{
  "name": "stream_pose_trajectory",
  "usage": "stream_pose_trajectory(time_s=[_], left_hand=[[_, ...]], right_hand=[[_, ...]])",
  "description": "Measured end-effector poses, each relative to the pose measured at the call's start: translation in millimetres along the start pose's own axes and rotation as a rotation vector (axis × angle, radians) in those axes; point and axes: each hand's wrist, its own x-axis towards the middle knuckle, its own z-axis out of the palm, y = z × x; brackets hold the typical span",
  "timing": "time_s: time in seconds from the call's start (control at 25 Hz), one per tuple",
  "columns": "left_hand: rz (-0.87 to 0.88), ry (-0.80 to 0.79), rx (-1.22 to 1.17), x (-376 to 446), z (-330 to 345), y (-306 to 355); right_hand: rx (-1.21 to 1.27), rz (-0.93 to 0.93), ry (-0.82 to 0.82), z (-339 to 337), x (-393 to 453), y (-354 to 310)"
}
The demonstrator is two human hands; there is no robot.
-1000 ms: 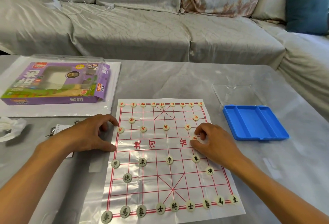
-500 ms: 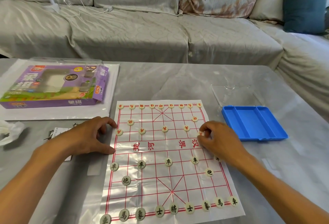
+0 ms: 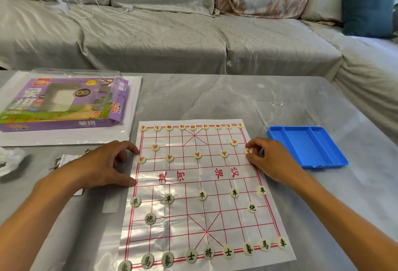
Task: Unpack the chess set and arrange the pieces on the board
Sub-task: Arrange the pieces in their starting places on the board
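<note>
right hand [image 3: 271, 159] pinches the red soldier piece [image 3: 248, 151] at the right edge of the board sheet [image 3: 200, 186]; left hand [image 3: 105, 166] holds nothing, fingertips pressing the sheet's left edge. black pieces [image 3: 202, 195] fill the near side, red pieces beyond. blue tray [image 3: 307, 145] is empty; arrangement judged nearly complete

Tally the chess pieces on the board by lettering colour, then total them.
Red-lettered pieces: 16, one of them pinched by the right hand
Black-lettered pieces: 16
Total: 32, all on the board
</note>
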Motion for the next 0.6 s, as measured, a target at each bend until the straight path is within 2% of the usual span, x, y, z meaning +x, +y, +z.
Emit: stream_pose_trajectory(time_s=[0.24, 0.32, 0.44, 0.6], left_hand=[[-0.001, -0.005, -0.014, -1, -1, 1], [-0.006, -0.001, -0.011, -2, -1, 2], [-0.013, -0.004, -0.016, -2, 0, 4], [-0.014, -0.003, -0.009, -2, 0, 4]], right_hand=[[0.002, 0.017, -0.009, 3, 2, 4], [-0.032, 0.005, 0.032, 3, 1, 1], [-0.125, -0.109, 0.074, 5, 0, -5], [-0.269, -0.21, -0.03, 11, -1, -8]])
